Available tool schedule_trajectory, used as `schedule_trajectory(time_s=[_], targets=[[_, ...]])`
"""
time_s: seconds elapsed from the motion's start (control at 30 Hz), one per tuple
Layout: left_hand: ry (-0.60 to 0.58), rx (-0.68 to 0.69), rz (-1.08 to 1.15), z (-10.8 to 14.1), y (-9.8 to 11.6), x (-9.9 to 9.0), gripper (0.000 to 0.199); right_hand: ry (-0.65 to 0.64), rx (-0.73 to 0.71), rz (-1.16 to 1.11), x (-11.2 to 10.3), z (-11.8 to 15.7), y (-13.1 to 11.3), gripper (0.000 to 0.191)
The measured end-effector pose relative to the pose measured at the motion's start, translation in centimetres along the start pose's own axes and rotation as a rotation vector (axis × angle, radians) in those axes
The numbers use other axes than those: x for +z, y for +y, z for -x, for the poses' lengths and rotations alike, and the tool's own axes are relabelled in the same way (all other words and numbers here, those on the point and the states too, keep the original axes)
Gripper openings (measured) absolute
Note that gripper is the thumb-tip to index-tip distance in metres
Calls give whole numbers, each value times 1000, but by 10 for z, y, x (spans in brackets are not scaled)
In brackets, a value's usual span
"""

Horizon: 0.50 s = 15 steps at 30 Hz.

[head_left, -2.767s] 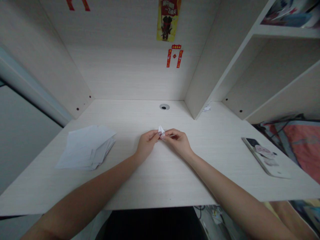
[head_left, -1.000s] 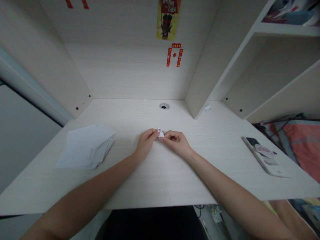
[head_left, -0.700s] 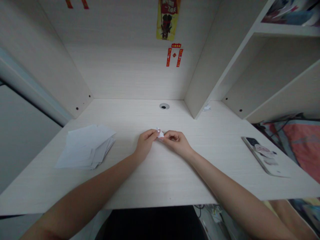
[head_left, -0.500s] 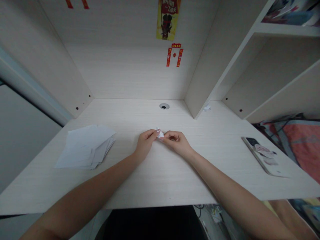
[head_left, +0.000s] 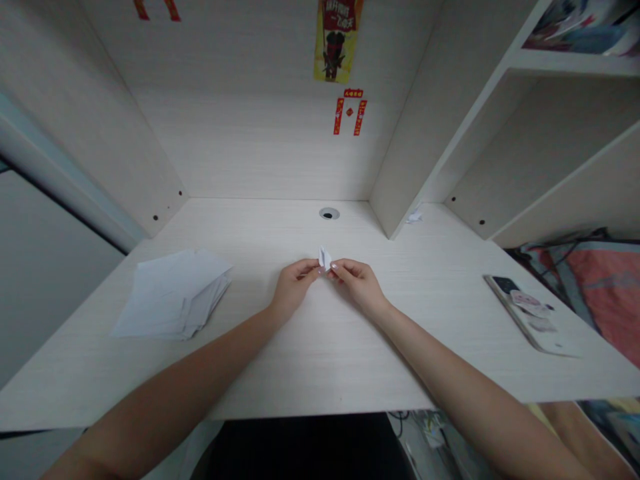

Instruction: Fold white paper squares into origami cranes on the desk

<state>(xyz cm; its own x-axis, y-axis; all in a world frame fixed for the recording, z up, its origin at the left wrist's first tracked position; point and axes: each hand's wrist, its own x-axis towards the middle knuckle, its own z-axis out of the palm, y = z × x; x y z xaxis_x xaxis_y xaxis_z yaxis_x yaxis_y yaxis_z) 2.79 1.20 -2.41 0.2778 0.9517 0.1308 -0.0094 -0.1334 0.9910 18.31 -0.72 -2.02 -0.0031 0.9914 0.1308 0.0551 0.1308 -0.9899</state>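
Observation:
A small folded piece of white paper (head_left: 325, 257) stands up between my fingertips, over the middle of the desk. My left hand (head_left: 295, 283) pinches its lower left side between thumb and fingers. On the other side, my right hand (head_left: 357, 281) is closed in a pinch at the paper's lower right edge. The paper's lower part is partly hidden by the fingertips, and its exact folded shape is too small to make out. Both forearms rest across the front of the pale desk (head_left: 320, 360).
To the left lies a loose stack of white paper sheets (head_left: 170, 293). A phone (head_left: 525, 313) in a decorated case lies at the right. Behind the hands are a round cable hole (head_left: 329, 213) and an upright divider panel (head_left: 405, 133). A red and grey cloth item (head_left: 595, 280) sits beyond the right edge.
The folded paper has turned more upright, its tip now pointing up above the fingers. Both hands have shifted their pinch slightly, the right fingers now gripping its lower right edge.

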Motion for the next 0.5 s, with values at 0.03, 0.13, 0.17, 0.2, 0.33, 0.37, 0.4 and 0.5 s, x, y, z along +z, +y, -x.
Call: schedule_trajectory(time_s=[0.03, 0.13, 0.17, 0.2, 0.33, 0.37, 0.4, 0.5], targets=[[-7, 3, 18, 0, 0, 0, 25, -6, 12, -19, 0, 0, 0, 32], [-5, 4, 42, 0, 1, 1, 22, -40, 52, -81, 0, 0, 0, 33], [1, 1, 37, 1, 2, 1, 20, -54, 61, -103, 0, 0, 1, 33], [11, -6, 28, 1, 3, 1, 18, -65, 70, -124, 1, 1, 1, 33], [38, -29, 15, 3, 7, 1, 14, -99, 83, -167, 1, 0, 3, 31], [47, -30, 14, 3, 8, 1, 14, -100, 78, -158, 2, 0, 4, 31], [54, -27, 11, 3, 8, 1, 14, -93, 66, -139, 2, 0, 4, 31], [68, -20, 3, 3, 8, 2, 15, -22, 2, -50, 1, 0, 4, 27]])
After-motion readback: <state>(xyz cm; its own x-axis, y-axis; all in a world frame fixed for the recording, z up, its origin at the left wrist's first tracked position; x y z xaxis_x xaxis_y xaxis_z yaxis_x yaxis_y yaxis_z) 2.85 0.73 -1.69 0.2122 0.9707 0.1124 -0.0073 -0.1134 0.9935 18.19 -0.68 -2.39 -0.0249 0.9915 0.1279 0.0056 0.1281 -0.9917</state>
